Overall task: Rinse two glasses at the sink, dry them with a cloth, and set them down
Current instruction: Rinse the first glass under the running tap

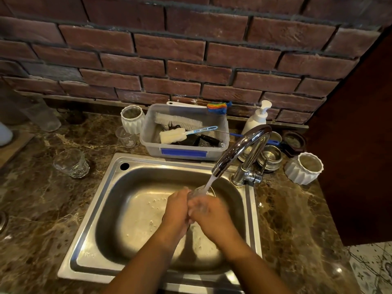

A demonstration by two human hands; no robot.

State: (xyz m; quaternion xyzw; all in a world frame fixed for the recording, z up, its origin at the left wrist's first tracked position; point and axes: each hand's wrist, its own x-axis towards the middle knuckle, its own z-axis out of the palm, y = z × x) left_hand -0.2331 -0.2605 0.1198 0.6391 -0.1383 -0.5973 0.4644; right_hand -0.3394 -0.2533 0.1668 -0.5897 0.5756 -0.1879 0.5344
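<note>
Glass (197, 192) clear, wet | hands: left hand (177, 209), right hand (212, 215) both curled round it | steel sink (118, 209), rounded basin

Tub (148, 143) behind sink (93, 211), tap (239, 149) at rt rear, glass (71, 163) on counter (42, 209) to left.

Held glass (198, 193): clear, largely hidden, gripped between left hand (177, 205) and right hand (212, 212) over the right half of the steel sink (127, 187), under running water (209, 183).
Faceted glass (71, 163): clear, upright, stood on the counter (42, 209) left of the sink.
</note>
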